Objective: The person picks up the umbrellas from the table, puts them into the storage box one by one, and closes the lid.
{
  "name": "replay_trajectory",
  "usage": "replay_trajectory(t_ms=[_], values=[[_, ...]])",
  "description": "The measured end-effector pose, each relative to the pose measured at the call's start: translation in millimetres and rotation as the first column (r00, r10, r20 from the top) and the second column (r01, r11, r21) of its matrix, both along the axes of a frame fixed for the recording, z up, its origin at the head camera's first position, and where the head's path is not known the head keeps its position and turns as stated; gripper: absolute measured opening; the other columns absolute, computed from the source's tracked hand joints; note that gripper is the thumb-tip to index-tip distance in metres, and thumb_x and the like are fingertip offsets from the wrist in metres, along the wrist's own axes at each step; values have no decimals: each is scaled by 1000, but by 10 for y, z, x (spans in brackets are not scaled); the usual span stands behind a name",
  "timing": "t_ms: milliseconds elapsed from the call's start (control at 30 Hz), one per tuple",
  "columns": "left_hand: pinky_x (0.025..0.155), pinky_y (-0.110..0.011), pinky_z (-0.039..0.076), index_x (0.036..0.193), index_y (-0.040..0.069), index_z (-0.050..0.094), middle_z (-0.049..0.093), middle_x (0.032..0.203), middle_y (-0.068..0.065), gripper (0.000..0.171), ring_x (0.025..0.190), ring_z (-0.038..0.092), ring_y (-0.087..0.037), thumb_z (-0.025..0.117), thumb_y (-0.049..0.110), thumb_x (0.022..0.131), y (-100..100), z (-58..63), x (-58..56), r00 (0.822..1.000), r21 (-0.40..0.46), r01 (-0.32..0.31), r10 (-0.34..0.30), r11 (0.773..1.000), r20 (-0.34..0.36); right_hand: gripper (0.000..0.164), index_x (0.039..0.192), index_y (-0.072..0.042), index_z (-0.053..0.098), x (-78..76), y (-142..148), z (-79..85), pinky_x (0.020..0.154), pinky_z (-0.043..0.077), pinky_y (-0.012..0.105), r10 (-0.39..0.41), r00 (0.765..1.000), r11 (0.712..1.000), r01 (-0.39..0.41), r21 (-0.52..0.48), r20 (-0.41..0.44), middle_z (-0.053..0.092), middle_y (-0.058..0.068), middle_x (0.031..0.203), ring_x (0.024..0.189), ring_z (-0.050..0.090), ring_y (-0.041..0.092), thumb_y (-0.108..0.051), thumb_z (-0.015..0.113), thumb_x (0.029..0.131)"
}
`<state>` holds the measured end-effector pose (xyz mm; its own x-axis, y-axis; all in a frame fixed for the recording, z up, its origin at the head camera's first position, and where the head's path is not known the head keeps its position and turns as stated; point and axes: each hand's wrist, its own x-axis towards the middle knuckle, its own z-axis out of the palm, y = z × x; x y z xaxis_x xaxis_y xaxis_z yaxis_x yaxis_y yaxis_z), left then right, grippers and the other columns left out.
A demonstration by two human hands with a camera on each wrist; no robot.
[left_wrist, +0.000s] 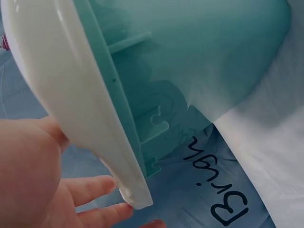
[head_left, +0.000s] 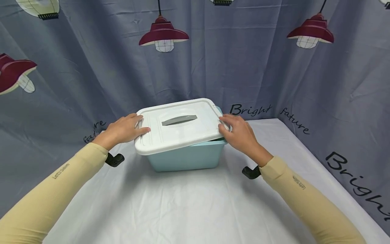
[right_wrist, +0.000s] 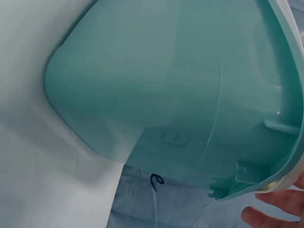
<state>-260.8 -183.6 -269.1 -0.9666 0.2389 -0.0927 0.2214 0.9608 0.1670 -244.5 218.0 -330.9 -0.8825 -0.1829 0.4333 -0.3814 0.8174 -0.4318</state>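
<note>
A white lid (head_left: 195, 130) with a grey handle (head_left: 179, 120) lies askew on a light blue plastic storage box (head_left: 186, 157). Its left end juts past the box, and a gap shows under its right front edge. My left hand (head_left: 123, 129) holds the lid's left end, thumb on top; in the left wrist view its fingers (left_wrist: 97, 187) touch the lid's rim (left_wrist: 118, 156). On the right end, my right hand (head_left: 240, 134) grips the lid between thumb and fingers. Part of that hand (right_wrist: 280, 204) shows in the right wrist view, beside the box's corner (right_wrist: 251, 180). What the box contains is hidden.
The box stands on a white cloth-covered table (head_left: 189, 206) near its back edge. A grey-blue curtain (head_left: 231, 61) printed with red lamps and lettering hangs behind and along the sides. Black wrist mounts (head_left: 114, 160) stick out below both wrists.
</note>
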Motion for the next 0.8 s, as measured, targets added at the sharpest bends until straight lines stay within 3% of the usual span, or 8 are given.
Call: replay_trajectory(t_ms=[300,600,800], values=[[93,-61,43,153,2,37,39,155,-22,84,129,49,-39,57,60,96,-15,-9,-120,1000,77,16,-16,997,-8,47,134,-13,67,112,-19,-17,102,43,59,-45,995,997,50,55,-83,62,13,140,126,58,39,-39,48,100],[108,-62,35,158,2,27,27,162,-23,90,143,36,-41,57,59,96,-76,-53,-266,996,178,45,-57,983,61,46,128,-13,71,191,-71,-48,97,48,57,-85,983,993,97,69,-161,68,13,131,116,65,40,-42,53,99],[109,-62,34,159,6,27,26,164,-21,91,144,35,-40,58,62,94,-75,-65,-315,996,203,42,-57,978,67,45,125,-12,73,268,-80,-67,91,50,57,-98,975,988,119,95,-201,70,13,127,110,67,39,-41,54,97]])
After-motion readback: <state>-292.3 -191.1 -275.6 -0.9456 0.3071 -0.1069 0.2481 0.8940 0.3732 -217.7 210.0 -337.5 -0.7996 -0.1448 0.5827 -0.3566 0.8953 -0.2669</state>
